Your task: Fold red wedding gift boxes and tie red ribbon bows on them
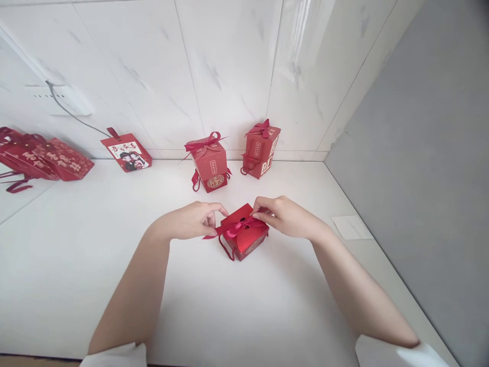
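A small red gift box [254, 237] sits on the white counter between my hands. Around it runs a dark red ribbon [237, 228], tied in a bow on its top, and a cord handle hangs at its left side. My left hand [194, 220] is at the box's left, index finger and thumb apart, the fingertip by the lid edge and the thumb at the ribbon's left tail. With thumb and fingers together, my right hand [278, 214] pinches the ribbon at the upper right of the lid. The exact pinch point is partly hidden by the fingers.
Behind stand two bow-topped red boxes [212, 165] [262, 150] near the marbled wall. A flat red box with a printed couple [128, 153] leans at back left, beside several red boxes [71, 159]. A grey panel [420, 153] bounds the right; a white paper [351, 227] lies near it.
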{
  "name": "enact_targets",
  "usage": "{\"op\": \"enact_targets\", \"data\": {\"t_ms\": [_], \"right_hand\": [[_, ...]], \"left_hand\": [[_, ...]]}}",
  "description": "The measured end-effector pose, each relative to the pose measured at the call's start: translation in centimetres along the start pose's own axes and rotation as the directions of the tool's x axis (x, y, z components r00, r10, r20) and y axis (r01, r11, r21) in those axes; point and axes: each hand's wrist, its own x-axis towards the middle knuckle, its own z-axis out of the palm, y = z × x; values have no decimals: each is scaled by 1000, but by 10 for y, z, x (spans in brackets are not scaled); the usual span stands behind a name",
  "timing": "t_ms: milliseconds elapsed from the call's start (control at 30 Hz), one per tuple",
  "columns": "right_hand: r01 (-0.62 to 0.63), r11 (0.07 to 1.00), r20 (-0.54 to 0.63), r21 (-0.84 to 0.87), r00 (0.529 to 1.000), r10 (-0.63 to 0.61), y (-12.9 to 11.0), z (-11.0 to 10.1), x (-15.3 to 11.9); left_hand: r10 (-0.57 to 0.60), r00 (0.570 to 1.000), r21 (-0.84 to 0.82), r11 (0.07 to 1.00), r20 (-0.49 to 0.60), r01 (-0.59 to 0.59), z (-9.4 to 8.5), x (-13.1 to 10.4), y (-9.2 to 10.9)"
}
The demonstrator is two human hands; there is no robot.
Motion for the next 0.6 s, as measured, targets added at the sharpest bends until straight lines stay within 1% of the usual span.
{"op": "enact_targets", "data": {"t_ms": [67, 133, 233, 300, 367, 400, 433, 467, 500, 567, 600], "right_hand": [[2, 998, -10, 66, 1000, -1, 3, -4, -9], [-2, 993, -54, 119, 998, 9, 8, -11, -21], [-42, 985, -125, 167, 990, 63, 18, -25, -46], [-84, 976, -174, 202, 977, 120, 25, -34, -63], [-130, 966, -244, 225, 952, 185, 33, -40, -80], [-155, 961, -274, 227, 937, 216, 36, -43, -87], [-180, 958, -289, 222, 927, 241, 39, -44, -94], [-209, 955, -281, 211, 923, 264, 42, -45, -99], [-238, 951, -250, 197, 926, 283, 43, -44, -104], [-271, 947, -139, 175, 945, 296, 44, -42, -111], [-268, 947, -85, 178, 954, 286, 42, -41, -113]], "left_hand": [[-33, 999, 17, 999, -42, 34, -2, -11, -2], [-94, 991, 56, 993, -100, 100, -2, -27, -7], [-198, 957, 93, 971, -212, 221, 3, -55, -21], [-267, 906, 104, 943, -327, 316, 9, -70, -34], [-335, 838, 90, 908, -432, 409, 15, -82, -49], [-361, 811, 70, 896, -461, 439, 19, -85, -55], [-379, 794, 48, 890, -476, 453, 22, -88, -61], [-385, 789, 30, 891, -479, 453, 25, -89, -66], [-376, 797, 20, 899, -473, 436, 28, -89, -69], [-334, 826, 18, 923, -454, 384, 33, -87, -69], [-312, 839, 15, 935, -447, 355, 34, -85, -65]]}}
